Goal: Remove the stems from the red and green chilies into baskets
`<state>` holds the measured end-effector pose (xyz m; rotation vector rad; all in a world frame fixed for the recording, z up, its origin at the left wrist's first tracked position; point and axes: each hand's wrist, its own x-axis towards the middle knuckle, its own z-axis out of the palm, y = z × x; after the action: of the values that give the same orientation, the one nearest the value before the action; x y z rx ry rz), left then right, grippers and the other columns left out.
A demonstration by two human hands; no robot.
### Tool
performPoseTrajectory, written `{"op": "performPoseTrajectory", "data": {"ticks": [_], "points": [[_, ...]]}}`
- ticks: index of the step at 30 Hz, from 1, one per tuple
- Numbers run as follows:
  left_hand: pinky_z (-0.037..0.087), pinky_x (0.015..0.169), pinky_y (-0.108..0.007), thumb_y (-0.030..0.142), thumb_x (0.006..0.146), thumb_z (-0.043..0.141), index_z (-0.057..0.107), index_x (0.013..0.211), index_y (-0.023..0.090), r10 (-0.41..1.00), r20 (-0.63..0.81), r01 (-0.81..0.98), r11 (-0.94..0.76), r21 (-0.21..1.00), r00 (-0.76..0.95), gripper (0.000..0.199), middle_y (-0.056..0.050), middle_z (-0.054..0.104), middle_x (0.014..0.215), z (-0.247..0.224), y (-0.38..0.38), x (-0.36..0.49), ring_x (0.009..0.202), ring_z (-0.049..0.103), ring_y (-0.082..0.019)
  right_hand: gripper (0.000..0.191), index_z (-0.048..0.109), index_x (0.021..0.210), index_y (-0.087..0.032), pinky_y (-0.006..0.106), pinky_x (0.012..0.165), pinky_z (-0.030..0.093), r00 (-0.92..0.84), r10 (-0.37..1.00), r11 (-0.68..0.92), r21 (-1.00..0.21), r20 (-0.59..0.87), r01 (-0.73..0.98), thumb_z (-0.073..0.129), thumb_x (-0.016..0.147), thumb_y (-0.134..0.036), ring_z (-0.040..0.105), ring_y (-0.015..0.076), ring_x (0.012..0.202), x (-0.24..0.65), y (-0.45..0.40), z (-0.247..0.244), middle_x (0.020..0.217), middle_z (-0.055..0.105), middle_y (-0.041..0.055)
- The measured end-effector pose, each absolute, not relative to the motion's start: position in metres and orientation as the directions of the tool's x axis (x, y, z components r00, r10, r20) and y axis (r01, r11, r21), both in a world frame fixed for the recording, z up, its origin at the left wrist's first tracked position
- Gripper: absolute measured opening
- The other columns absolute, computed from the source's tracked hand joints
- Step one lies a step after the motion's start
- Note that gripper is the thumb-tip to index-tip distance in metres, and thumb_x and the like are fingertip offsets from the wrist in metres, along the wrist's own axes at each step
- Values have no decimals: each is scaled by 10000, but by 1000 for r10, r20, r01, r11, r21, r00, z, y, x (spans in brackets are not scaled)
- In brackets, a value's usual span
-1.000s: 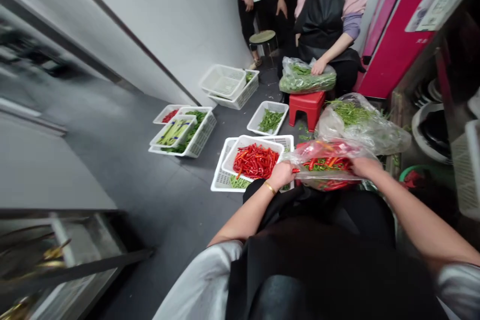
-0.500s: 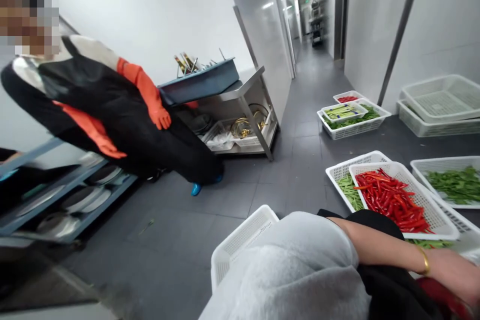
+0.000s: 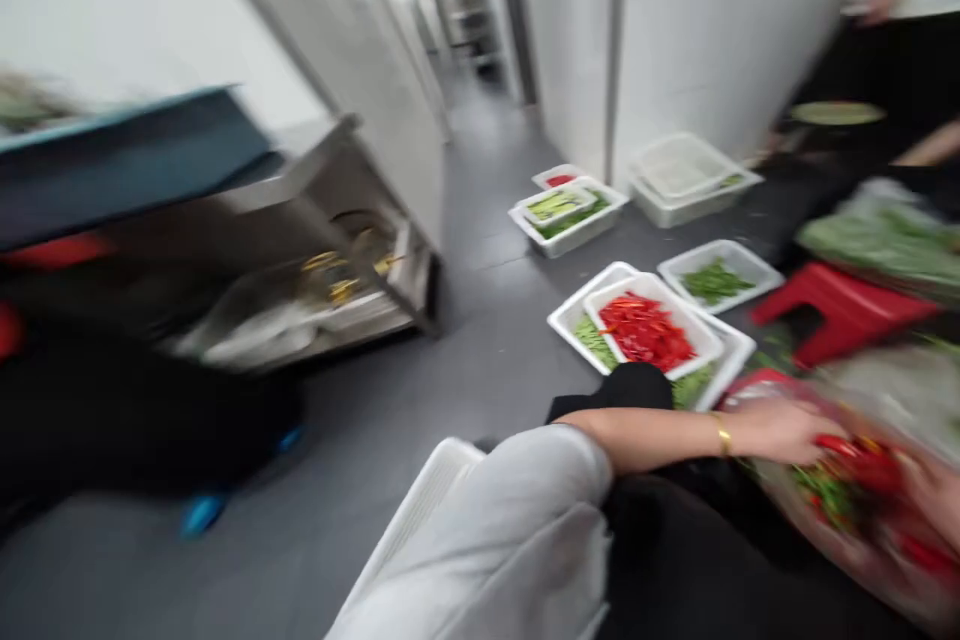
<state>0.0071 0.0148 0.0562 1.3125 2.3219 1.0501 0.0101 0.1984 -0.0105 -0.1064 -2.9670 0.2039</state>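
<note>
My left hand (image 3: 791, 432), with a gold bracelet at the wrist, reaches right over a clear plastic bag (image 3: 787, 500). Its fingers are closed on red chili peppers (image 3: 836, 444). My right hand (image 3: 934, 495) shows only in part at the right edge, beside more red peppers; its fingers are smeared by motion. Green stems (image 3: 832, 495) lie among the peppers in the bag. Just beyond my left forearm, a white basket of red chili peppers (image 3: 646, 330) rests on a larger white basket (image 3: 574, 305) holding green vegetables.
A red stool (image 3: 855, 305) bears a bag of greens (image 3: 889, 240). Other white baskets, one with leafy greens (image 3: 715, 280), stand on the floor. Another white basket (image 3: 420, 510) is by my knee. A person in black (image 3: 135, 430) stands left by a metal table (image 3: 300, 170); another person (image 3: 892, 60) is far right.
My view has swung right, bringing the pepper bag, the red stool and my right hand into sight. The person with orange gloves has slid mostly out of view at left.
</note>
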Motion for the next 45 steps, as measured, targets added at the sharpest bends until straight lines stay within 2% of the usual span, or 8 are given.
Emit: {"op": "performPoseTrajectory", "data": {"ticks": [2, 7, 12, 18, 23, 31, 36, 45], "points": [[500, 807, -276, 270, 893, 593, 720, 1128, 215, 850, 96, 634, 307, 710, -518, 272, -89, 736, 1057, 53, 19, 14, 927, 679, -203, 401, 752, 978, -243, 415, 831, 513, -959, 257, 950, -214, 123, 227, 409, 913, -440, 687, 278, 949, 66, 238, 8, 1085, 721, 164], [480, 864, -297, 394, 803, 715, 691, 1185, 168, 879, 147, 652, 215, 727, -455, 444, -107, 722, 1090, 33, 39, 13, 978, 668, -237, 575, 711, 883, -159, 324, 559, 546, -909, 392, 467, -819, -145, 332, 457, 823, -672, 645, 202, 551, 113, 216, 39, 637, 699, 80], [445, 708, -240, 415, 824, 688, 748, 904, 148, 922, 70, 645, 212, 735, -382, 285, -63, 727, 839, 36, 36, 17, 742, 641, -176, 628, 622, 746, -163, 243, 438, 479, -901, 361, 98, -951, -242, 294, 587, 686, -787, 562, 129, 429, 117, 190, 41, 539, 625, 25], [427, 719, -240, 367, 796, 718, 719, 796, 143, 980, 55, 631, 82, 771, -194, 224, -44, 703, 791, 37, 21, 9, 738, 601, -162, 629, 475, 561, -198, 242, 441, 398, -967, 196, 483, -841, -165, 242, 374, 858, -743, 486, 121, 415, 136, 196, 22, 462, 528, 6], [409, 607, -228, 361, 757, 722, 620, 677, 141, 932, -128, 300, 236, 924, -339, 255, 18, 603, 604, 32, 27, 20, 575, 511, -112, 557, 650, 702, -150, 270, 693, 450, -930, 352, 882, -370, 103, 293, 297, 1001, -459, 639, 181, 702, 123, 188, 11, 764, 719, 134], [246, 412, -198, 347, 707, 706, 571, 687, 139, 719, -489, -390, 320, 864, -494, 248, 46, 469, 466, 26, 29, 9, 383, 327, -48, 402, 604, 1253, -145, 309, 835, 470, -806, 511, 805, -163, -299, 570, 593, 899, -335, 651, 267, 1047, 127, 243, -6, 1184, 678, 164], [369, 489, -192, 235, 615, 763, 558, 713, 146, 730, -464, -330, 334, 883, -501, 244, 48, 498, 552, 7, 45, 2, 503, 451, -74, 590, 348, 1500, -131, 371, 924, 456, -752, 643, 746, -102, -145, 658, 467, 951, -308, 605, 299, 1137, 138, 281, -1, 1389, 518, 227], [414, 553, -200, 152, 693, 678, 546, 639, 164, 546, -261, 30, 466, 884, -796, 144, 48, 490, 507, 8, 38, -78, 552, 484, -95, 384, 623, 1248, -137, 362, 944, 465, -946, 147, 981, -82, -288, 178, 398, 978, -293, 614, 270, 1118, 79, 206, -27, 1246, 625, 198]]}}
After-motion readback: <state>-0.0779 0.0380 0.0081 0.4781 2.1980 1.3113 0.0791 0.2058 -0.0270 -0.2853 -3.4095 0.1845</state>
